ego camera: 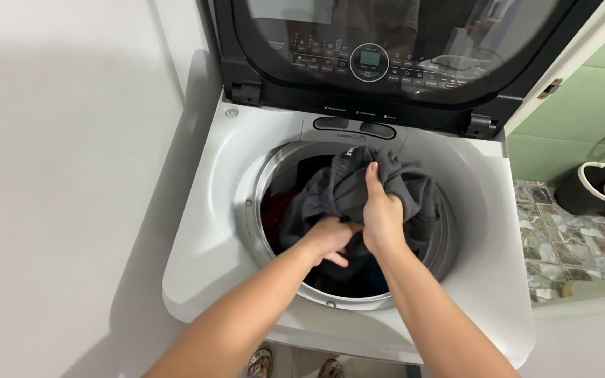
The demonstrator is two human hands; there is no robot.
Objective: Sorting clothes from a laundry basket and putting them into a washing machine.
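A white top-loading washing machine (204,259) fills most of the view, pushed up against a plain white wall (64,140) on the left. Its dark glass lid (400,42) stands raised at the back, so the round control panel shows through it and the mouth of the drum is free to reach into. The shiny steel drum (253,203) sits in the middle of the white top, and dark laundry lies down inside it, with what may be a red piece (278,206) low on the left, though it is too shadowed to be sure.

To the right, through a doorway, lies a stone-patterned tiled floor (561,238) with a dark lidded bin (593,185) standing on it.

Over the drum opening both bare arms reach in from below. A crumpled dark grey fabric garment (348,185) is bunched just above the drum's mouth, partly hanging into it. The right hand (381,213) is closed around a fold of this garment, thumb up along the cloth, lifting it by the upper edge. The left hand (330,241) is lower and clutches the same garment from underneath, fingers curled into the cloth, which keeps the loose bulk gathered together.

At the bottom edge, two sandalled feet (295,364) show on the floor in front of the machine.
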